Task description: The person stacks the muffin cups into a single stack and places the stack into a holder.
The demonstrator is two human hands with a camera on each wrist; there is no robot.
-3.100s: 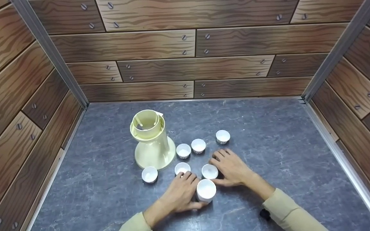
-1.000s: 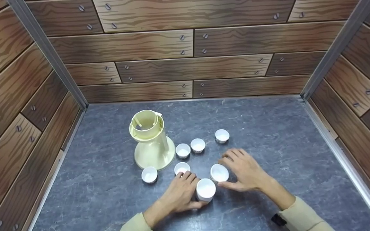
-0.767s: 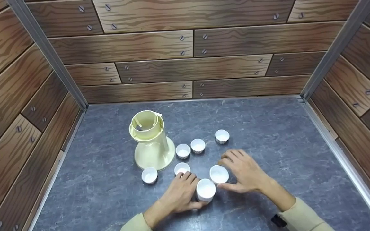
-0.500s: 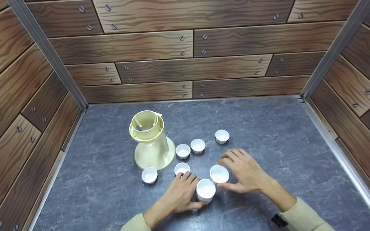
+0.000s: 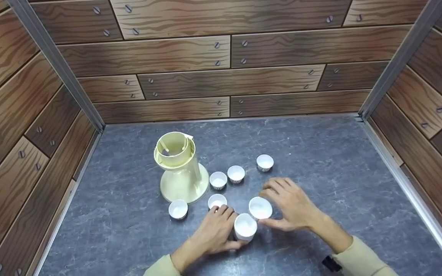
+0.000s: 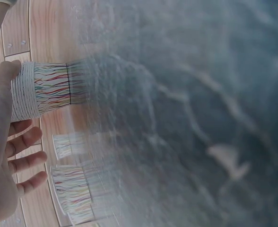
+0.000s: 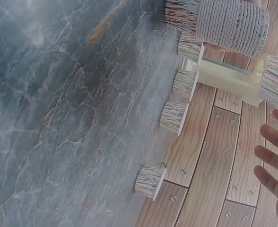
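Your left hand (image 5: 216, 229) grips the stack (image 5: 245, 227); your right hand (image 5: 292, 205) pinches a cup (image 5: 260, 208), raised just beyond the stack and to its right. Squeezing harder could buckle that thin-looking cup; drifting sideways could knock the stack over.

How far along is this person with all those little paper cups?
Partway, I'd guess. Done: a nested stack of cups, gripped by the left hand. In hand: one loose cup, held raised beside the stack by the right hand. Remaining: five single cups, standing un-nested on the table, if all are meant to join.
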